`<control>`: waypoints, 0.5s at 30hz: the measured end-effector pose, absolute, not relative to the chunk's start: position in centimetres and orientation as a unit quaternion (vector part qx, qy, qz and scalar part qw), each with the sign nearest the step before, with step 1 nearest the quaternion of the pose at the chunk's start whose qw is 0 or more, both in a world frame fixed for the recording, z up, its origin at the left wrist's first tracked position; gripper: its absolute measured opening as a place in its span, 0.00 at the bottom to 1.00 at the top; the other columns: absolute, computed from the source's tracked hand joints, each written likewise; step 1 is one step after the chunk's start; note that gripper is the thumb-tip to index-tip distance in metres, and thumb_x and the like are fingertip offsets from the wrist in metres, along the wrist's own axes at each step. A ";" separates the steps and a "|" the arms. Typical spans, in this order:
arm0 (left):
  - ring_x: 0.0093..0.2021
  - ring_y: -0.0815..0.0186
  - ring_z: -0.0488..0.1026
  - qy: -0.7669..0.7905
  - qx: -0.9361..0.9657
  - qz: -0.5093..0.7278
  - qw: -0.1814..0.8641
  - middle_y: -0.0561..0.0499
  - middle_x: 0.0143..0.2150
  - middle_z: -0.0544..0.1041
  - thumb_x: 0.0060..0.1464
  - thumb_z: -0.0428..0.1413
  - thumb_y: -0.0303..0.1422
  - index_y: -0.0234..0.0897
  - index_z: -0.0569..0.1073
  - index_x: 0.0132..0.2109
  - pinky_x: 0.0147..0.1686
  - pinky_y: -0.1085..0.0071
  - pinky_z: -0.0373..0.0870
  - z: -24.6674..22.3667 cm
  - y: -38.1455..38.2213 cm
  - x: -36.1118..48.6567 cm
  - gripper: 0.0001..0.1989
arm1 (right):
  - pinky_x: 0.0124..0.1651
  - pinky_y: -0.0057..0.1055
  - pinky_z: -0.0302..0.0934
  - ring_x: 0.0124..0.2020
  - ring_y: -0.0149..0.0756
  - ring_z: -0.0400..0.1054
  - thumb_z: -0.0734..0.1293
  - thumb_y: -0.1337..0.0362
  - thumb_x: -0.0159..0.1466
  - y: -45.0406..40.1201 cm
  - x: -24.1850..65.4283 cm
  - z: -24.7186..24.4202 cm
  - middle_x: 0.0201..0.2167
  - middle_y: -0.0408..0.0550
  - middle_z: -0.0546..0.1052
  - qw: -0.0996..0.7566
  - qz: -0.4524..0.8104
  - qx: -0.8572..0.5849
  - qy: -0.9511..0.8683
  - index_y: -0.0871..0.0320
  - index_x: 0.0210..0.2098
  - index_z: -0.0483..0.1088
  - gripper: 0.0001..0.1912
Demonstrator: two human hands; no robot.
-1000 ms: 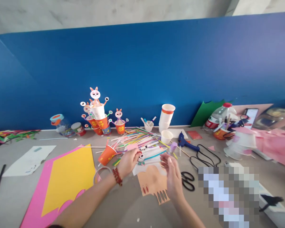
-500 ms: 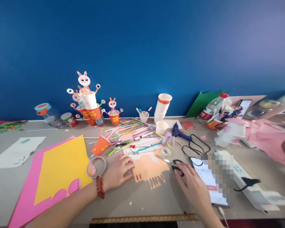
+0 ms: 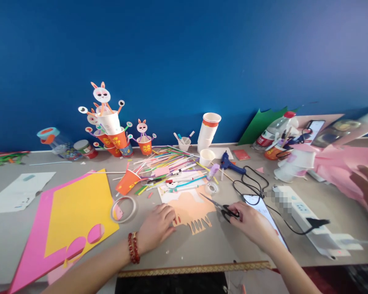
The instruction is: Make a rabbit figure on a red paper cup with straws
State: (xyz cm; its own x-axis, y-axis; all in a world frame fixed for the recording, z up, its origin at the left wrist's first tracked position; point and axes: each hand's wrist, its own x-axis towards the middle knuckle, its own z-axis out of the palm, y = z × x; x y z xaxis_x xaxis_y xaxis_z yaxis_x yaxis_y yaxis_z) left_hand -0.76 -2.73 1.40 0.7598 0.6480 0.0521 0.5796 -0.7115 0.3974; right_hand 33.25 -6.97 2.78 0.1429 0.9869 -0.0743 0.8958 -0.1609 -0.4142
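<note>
My right hand grips the black handles of a pair of scissors, whose blades lie over the right part of a peach paper sheet and point up and left. The sheet has a fringed lower edge and cut-away areas. Two small reddish ovals show at its left corner. Beside them my left hand rests on the table, its fingers loosely bent and the thumb apart; its fingertips come up to the paper's edge. A roll of tape sits left of that hand, and a smaller tape roll above the scissors.
Behind lie several markers and sticks, a tipped orange cup, and a blue glue gun. Yellow sheet at left; phone and power strip at right. Rabbit-topped cups stand behind. Another person's hand touches pink material.
My right hand has drawn the scissors slightly right, and its fingers have closed round the handles. My left hand stays beside the paper. Another person's hand has come into fuller view at the right.
</note>
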 end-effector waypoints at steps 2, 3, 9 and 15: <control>0.48 0.55 0.68 0.333 0.923 0.087 0.174 0.46 0.48 0.72 0.60 0.56 0.31 0.38 0.67 0.45 0.48 0.58 0.68 1.6 -2.7 -0.8 0.08 | 0.29 0.31 0.57 0.25 0.37 0.69 0.68 0.64 0.51 -7.8 33.4 3.0 0.27 0.43 0.78 0.202 0.250 -0.733 -0.599 0.52 0.32 0.76 0.08; 0.49 0.54 0.68 0.331 0.924 0.086 0.171 0.45 0.49 0.72 0.60 0.57 0.30 0.38 0.67 0.47 0.49 0.58 0.68 1.7 -2.7 -0.8 0.09 | 0.29 0.30 0.58 0.24 0.37 0.68 0.68 0.63 0.51 -8.3 33.2 2.9 0.26 0.43 0.77 0.238 0.308 -0.717 -0.578 0.53 0.31 0.76 0.08; 0.54 0.52 0.68 0.325 0.932 0.064 0.149 0.42 0.55 0.71 0.57 0.56 0.29 0.37 0.67 0.50 0.54 0.54 0.67 2.3 -2.6 -0.5 0.14 | 0.16 0.22 0.42 0.12 0.23 0.55 0.66 0.57 0.57 -13.0 28.2 2.2 0.25 0.46 0.79 0.289 0.686 -0.550 -0.379 0.55 0.32 0.65 0.09; 0.58 0.50 0.67 0.316 0.937 0.054 0.138 0.41 0.59 0.69 0.56 0.54 0.26 0.37 0.68 0.51 0.55 0.52 0.69 3.0 -2.4 0.1 0.15 | 0.14 0.18 0.39 0.12 0.19 0.52 0.67 0.46 0.60 -15.9 24.6 1.5 0.20 0.39 0.73 0.208 0.747 -0.538 -0.330 0.57 0.32 0.61 0.21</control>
